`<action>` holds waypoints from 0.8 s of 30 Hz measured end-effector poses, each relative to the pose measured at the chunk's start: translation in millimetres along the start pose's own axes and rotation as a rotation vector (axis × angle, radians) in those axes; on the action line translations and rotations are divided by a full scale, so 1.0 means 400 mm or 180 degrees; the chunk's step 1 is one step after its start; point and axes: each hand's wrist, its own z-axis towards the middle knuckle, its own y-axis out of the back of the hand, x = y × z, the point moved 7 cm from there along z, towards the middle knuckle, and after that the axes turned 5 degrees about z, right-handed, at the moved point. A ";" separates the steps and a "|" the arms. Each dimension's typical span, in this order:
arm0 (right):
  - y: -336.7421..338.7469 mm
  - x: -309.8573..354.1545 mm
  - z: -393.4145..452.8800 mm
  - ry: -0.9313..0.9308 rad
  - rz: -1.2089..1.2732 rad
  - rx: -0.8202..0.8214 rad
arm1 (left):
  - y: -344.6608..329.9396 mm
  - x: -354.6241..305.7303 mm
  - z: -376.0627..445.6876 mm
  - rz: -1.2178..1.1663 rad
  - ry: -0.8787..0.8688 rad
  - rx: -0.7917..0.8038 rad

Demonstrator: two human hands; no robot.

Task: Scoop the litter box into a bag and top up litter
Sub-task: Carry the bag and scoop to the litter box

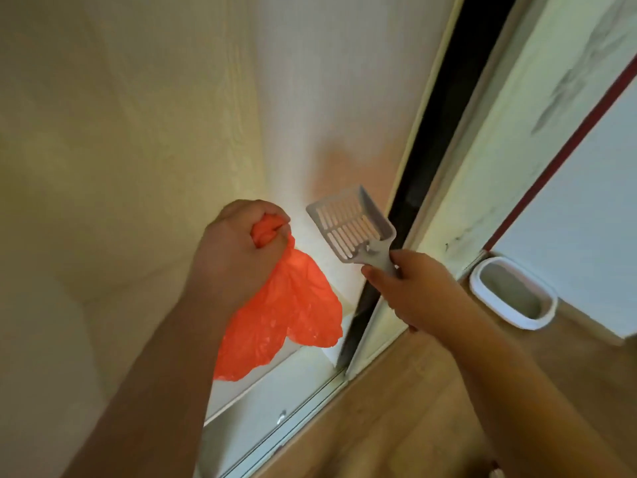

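My left hand (238, 250) grips the bunched neck of an orange plastic bag (289, 312), which hangs crumpled below my fist in front of a pale cabinet door. My right hand (413, 291) holds the handle of a grey slotted litter scoop (351, 225), its empty head tilted up and to the left. At the right, on the floor, stands a white-rimmed litter box (482, 291) with grey litter inside, about a hand's width beyond my right hand.
A pale wood-grain sliding door (155, 150) fills the left and centre, with a dark gap (444, 125) and door track beside it. A white panel with a red edge (586, 208) stands behind the litter box. Wooden floor (413, 408) runs along the lower right.
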 end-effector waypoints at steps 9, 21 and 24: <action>0.210 -0.174 -0.133 -0.0360 0.0220 -0.0539 | -0.208 -0.259 -0.028 -0.0026 -0.0672 0.0475; 0.318 -0.306 -0.300 -0.1043 0.0826 -0.1615 | -0.386 -0.458 -0.022 -0.0355 -0.1557 0.1379; 0.300 -0.317 -0.327 -0.1204 0.0863 -0.1830 | -0.414 -0.468 -0.021 -0.0476 -0.1720 0.1586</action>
